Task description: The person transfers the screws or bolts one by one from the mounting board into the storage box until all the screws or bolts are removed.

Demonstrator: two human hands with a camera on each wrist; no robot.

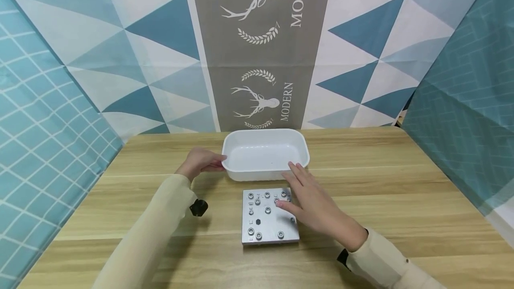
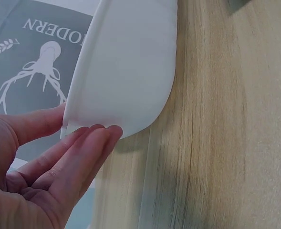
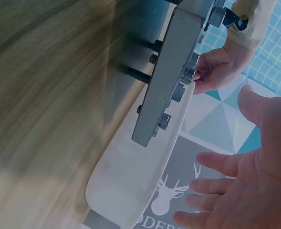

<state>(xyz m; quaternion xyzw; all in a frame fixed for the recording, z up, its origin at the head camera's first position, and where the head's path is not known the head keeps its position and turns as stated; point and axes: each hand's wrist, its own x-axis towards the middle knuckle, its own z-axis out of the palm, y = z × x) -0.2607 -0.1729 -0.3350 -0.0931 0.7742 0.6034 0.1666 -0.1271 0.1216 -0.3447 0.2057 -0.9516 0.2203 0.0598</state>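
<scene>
White and smooth, the tray (image 1: 257, 175) sat on the bench (image 1: 381, 182) just right of the left grip (image 1: 202, 163), which pinched its left end. In the left wrist view the thumb lay at the rim and the fingertips pressed the outer wall.

The right grip (image 1: 315, 202) held nothing: its fingers were straight and spread, the back of it turned up. In the head view its fingertips overlapped the tray's near right rim, but the right wrist view showed a gap between it and both tray and plate.

Silver metal, the plate (image 1: 270, 222) lay left of the right grip, partly hidden under it, and nearer the person than the left grip. The tray was just beyond the plate. Round bolts (image 1: 280, 234) dotted its top; threaded ends (image 3: 140, 75) stuck out beneath, on the side toward the bench.

Pale sleeves (image 1: 156, 217) ran back from both grips, with a black piece (image 1: 198, 207) at the left wrist. Beyond the grips hung a cloth (image 1: 261, 57) of blue and white triangles, with white deer heads on a grey band. A blue tile-patterned cloth (image 1: 44, 124) hung left of the left grip.
</scene>
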